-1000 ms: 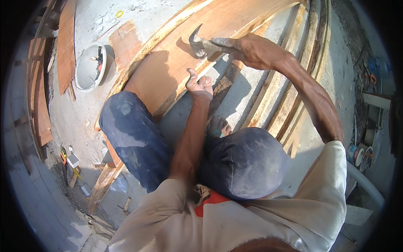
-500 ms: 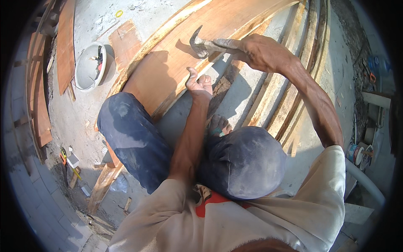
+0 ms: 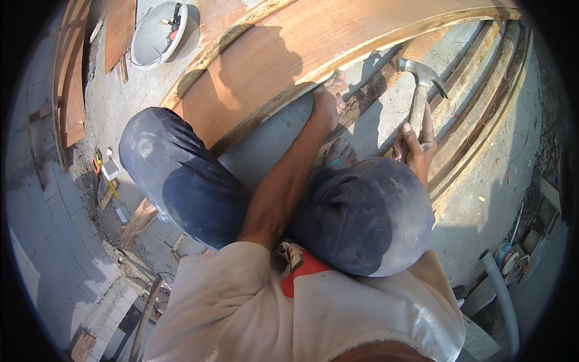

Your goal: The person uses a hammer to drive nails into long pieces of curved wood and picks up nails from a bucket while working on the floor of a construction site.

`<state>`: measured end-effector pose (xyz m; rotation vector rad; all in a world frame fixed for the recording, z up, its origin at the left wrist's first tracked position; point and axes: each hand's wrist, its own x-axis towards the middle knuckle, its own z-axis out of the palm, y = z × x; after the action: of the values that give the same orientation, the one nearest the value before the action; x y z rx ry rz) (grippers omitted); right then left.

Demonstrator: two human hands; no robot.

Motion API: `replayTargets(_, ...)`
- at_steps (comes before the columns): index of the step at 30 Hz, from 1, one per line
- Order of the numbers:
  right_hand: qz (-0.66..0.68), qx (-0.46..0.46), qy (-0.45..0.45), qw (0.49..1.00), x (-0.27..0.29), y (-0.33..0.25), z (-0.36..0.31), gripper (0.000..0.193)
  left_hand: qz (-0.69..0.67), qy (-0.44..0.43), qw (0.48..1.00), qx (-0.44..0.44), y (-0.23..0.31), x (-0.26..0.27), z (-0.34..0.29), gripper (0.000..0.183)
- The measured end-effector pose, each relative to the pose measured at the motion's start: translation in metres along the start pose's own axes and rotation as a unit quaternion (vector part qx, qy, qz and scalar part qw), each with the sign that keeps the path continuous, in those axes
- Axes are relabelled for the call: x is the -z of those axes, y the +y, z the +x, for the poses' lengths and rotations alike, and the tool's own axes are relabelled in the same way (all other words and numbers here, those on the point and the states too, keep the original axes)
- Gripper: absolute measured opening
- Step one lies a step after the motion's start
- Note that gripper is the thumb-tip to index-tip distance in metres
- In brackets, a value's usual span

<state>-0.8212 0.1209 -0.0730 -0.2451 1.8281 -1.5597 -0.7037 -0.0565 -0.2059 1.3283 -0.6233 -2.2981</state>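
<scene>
In my right hand [image 3: 417,148] is a claw hammer [image 3: 420,81], held by its wooden handle above my right knee, with the metal head up and away from the wood. My left hand [image 3: 329,102] is closed against the near edge of a reddish plywood panel [image 3: 356,27], beside the rough wooden batten [image 3: 383,45] that runs along that edge. Whatever its curled fingers hold is hidden. A second batten [image 3: 226,48] lines the panel's far side. My shadow falls across the panel.
Several long timber strips [image 3: 482,102] lie on the concrete at the right. A round pale basin [image 3: 137,45] with tools in it stands at the far left, near loose plywood boards [image 3: 120,33]. A grey pipe [image 3: 502,301] lies at the lower right.
My right hand has drawn the hammer back from over the panel edge toward my right knee. My left hand has moved right and forward to the batten. The view has shifted.
</scene>
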Motion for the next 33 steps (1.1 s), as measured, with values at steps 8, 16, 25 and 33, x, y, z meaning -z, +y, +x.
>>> replayTargets(8,0.064,-0.086,0.022,0.994,0.013,0.092,-0.026,0.079,0.388,-0.235,0.882,-0.127,0.131,-0.027,-0.01,0.035)
replayTargets(16,-0.023,-0.042,0.016,0.999,0.021,0.079,-0.036,0.081,0.591,-0.209,0.773,-0.098,0.309,-0.021,-0.055,0.037)
replayTargets(25,-0.096,0.01,-0.05,0.994,-0.039,0.02,-0.039,0.088,0.563,-0.224,0.793,-0.057,0.323,0.11,-0.095,0.011)
replayTargets(33,-0.053,-0.06,-0.178,0.981,-0.088,0.001,-0.036,0.09,0.436,-0.189,0.879,-0.043,0.276,0.186,-0.099,0.016)
